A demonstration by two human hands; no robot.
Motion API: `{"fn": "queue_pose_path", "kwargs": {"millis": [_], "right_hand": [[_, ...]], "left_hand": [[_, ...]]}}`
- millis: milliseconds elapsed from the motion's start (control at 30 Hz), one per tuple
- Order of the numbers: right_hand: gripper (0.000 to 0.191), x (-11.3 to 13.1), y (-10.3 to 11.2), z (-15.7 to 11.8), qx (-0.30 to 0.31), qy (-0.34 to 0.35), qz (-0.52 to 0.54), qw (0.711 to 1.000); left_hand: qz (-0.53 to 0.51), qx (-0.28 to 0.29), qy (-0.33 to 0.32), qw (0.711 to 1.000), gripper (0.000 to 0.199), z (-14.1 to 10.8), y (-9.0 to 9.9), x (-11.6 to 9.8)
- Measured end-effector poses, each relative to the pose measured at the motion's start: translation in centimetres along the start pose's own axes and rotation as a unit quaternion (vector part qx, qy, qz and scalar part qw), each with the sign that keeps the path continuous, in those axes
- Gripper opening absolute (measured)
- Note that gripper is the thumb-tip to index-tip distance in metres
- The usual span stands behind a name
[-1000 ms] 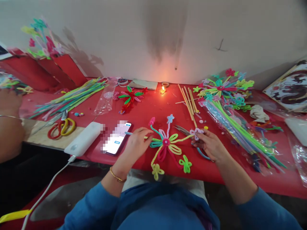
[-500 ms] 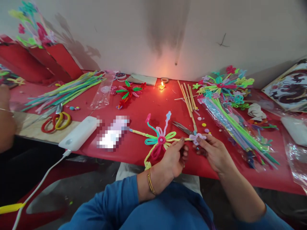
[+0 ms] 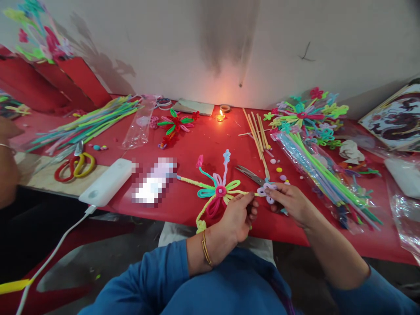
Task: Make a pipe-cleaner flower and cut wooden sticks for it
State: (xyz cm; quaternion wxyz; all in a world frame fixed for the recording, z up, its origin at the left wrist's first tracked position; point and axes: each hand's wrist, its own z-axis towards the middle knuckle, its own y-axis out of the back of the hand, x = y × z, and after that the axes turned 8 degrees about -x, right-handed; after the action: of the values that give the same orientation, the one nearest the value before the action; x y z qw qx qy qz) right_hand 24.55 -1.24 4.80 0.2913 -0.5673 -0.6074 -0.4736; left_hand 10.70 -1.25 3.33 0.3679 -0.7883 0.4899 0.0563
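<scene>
A multicoloured pipe-cleaner flower (image 3: 220, 191) with looped petals and a pink centre lies near the table's front edge. My left hand (image 3: 239, 216) pinches its yellow stem, which runs out to the right. At that stem's end sits a small lilac pipe-cleaner flower (image 3: 268, 192). My right hand (image 3: 292, 203) is closed on the lilac flower, thumb on top; its lower fingers are partly hidden. Scissors (image 3: 251, 175) lie just beyond the lilac flower, blades pointing left, their handles hidden.
A lit candle (image 3: 220, 116) burns at the back by the wall. Bagged pipe cleaners (image 3: 315, 170) lie at right, loose pipe cleaners (image 3: 88, 122) at left. Red-and-yellow scissors (image 3: 75, 166) and a white power bank (image 3: 106, 183) are left. Glue sticks (image 3: 257, 135) lie beyond my hands. Another person's arm (image 3: 6, 166) shows far left.
My right hand has shifted slightly, and the lilac flower's loops now show more fully. My left hand keeps its pinch on the yellow stem. The view has moved a little.
</scene>
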Motion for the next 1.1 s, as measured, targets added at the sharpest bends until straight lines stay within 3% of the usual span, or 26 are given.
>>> {"fn": "queue_pose_path", "kwargs": {"millis": [100,367,767,933,1100], "right_hand": [[0.034,0.4,0.4,0.3,0.048,-0.021,-0.027,0.998],[0.028,0.8,0.2,0.9,0.128,0.003,-0.086,0.988],[0.027,0.1,-0.3,1.3,0.116,0.016,-0.088,0.989],[0.033,-0.2,0.7,2.2,0.073,0.035,-0.111,0.991],[0.026,0.8,1.7,4.5,-0.072,0.149,-0.219,0.962]], "left_hand": [[0.045,0.002,-0.002,0.999,0.014,0.0,0.2,0.0],[0.164,0.021,0.005,0.986,0.019,-0.3,0.6,-0.1],[0.187,0.023,-0.002,0.982,0.019,-0.1,0.6,-0.2],[0.158,0.038,0.044,0.986,0.022,-0.4,1.5,-0.7],[0.215,0.091,0.061,0.970,0.020,-1.4,3.0,-1.5]]}}
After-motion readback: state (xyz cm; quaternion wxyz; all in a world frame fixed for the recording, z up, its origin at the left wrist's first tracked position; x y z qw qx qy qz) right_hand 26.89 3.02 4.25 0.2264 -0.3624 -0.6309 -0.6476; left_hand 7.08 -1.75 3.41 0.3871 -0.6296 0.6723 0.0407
